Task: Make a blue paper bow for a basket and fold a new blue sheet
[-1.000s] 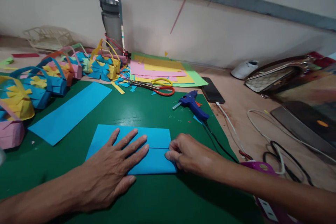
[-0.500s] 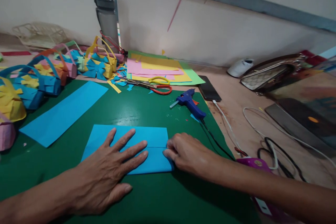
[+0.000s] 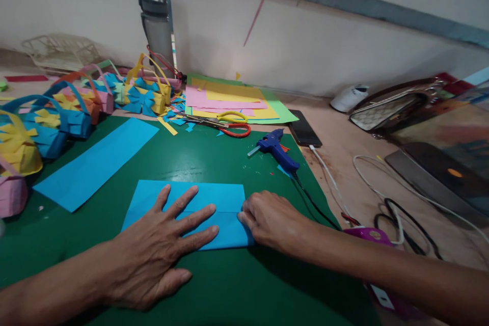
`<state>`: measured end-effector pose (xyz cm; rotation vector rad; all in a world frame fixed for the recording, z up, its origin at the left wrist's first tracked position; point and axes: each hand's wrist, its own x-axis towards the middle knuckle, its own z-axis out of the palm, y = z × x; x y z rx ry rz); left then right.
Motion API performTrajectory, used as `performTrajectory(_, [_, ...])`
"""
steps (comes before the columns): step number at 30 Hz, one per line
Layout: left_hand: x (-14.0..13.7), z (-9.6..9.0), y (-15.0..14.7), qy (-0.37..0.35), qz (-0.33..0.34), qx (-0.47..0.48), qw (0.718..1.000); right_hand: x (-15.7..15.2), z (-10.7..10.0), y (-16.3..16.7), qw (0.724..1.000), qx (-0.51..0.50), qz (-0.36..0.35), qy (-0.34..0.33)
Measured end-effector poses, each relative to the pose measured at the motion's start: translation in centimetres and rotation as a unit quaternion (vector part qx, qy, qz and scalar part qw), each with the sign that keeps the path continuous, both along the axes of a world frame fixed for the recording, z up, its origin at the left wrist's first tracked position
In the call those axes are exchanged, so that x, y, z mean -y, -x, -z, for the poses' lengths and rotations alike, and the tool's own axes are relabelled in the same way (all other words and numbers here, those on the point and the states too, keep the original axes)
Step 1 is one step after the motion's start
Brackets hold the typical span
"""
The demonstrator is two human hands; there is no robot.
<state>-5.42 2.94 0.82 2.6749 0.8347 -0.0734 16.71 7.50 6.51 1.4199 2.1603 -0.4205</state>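
A folded sheet of blue paper [image 3: 225, 196] lies on the green mat, with a crease or flap edge running across its middle. My left hand [image 3: 164, 242] rests flat on it, fingers spread, covering its left part. At the paper's right edge, my right hand [image 3: 273, 219] has its fingers curled and pinched together on the paper by that line. The fingertips partly hide the edge there. A second blue paper strip [image 3: 97, 163] lies slantwise beyond my left hand.
A blue glue gun [image 3: 277, 150], scissors [image 3: 229, 125] and stacked coloured paper [image 3: 233, 94] are at the back. Small paper baskets [image 3: 147, 94] line the left. A phone [image 3: 305, 130], cables, a purple device [image 3: 370, 237] and a bag [image 3: 393, 107] are at right. A bottle [image 3: 158, 30] stands behind.
Both hands stay on the blue paper in nearly the same places. My right hand has shifted very slightly up and left along the paper's right edge.
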Motion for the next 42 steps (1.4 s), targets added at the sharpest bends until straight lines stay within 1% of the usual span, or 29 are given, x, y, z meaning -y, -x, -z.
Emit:
performTrajectory(7, [0.1,0.0,0.5,0.005,0.018,0.008,1.000,0.4,0.2,0.2,1.000,0.022,-0.002,-0.011])
performTrajectory(12, [0.0,-0.1,0.7,0.007,0.030,0.009,0.999,0.6,0.0,0.3,0.999,0.029,-0.007,-0.023])
performTrajectory(19, [0.0,-0.1,1.1,-0.005,0.026,0.008,1.000,1.1,0.2,0.5,0.998,0.043,-0.018,-0.046])
performTrajectory(23, [0.1,-0.1,1.3,-0.024,0.036,0.026,0.999,1.9,0.5,0.6,0.995,0.050,-0.033,-0.078])
performTrajectory(28, [0.1,-0.2,1.1,-0.029,0.033,0.027,0.999,2.5,0.3,0.3,0.986,0.050,-0.038,-0.155])
performTrajectory(30, [0.1,-0.4,1.0,-0.031,0.028,0.026,0.999,3.2,0.3,0.3,0.981,0.049,-0.049,-0.183])
performTrajectory(32, [0.1,-0.5,1.0,-0.031,0.025,0.019,0.999,4.6,0.6,0.6,0.970,0.019,-0.103,-0.220])
performTrajectory(33, [0.1,-0.5,0.9,-0.030,0.024,0.014,0.999,5.4,1.1,0.7,0.956,-0.012,-0.158,-0.248])
performTrajectory(34, [0.1,-0.5,0.9,-0.030,0.023,0.010,0.999,6.3,1.6,1.0,0.934,-0.053,-0.215,-0.279])
performTrajectory(35, [0.2,-0.4,1.0,-0.032,0.022,0.010,0.999,7.2,2.3,1.2,0.912,-0.086,-0.255,-0.309])
performTrajectory(36, [0.2,-0.3,1.0,-0.034,0.022,0.011,0.999,8.0,3.0,1.5,0.895,-0.100,-0.276,-0.335])
performTrajectory(38, [0.2,0.0,1.1,-0.038,0.021,0.015,0.999,9.3,4.3,2.1,0.878,-0.100,-0.283,-0.374])
performTrajectory(40, [0.2,0.3,1.2,-0.040,0.021,0.017,0.999,10.0,5.1,2.7,0.875,-0.091,-0.271,-0.392])
performTrajectory(42, [0.3,0.4,1.3,-0.045,0.021,0.017,0.999,10.2,5.3,3.3,0.877,-0.085,-0.260,-0.394])
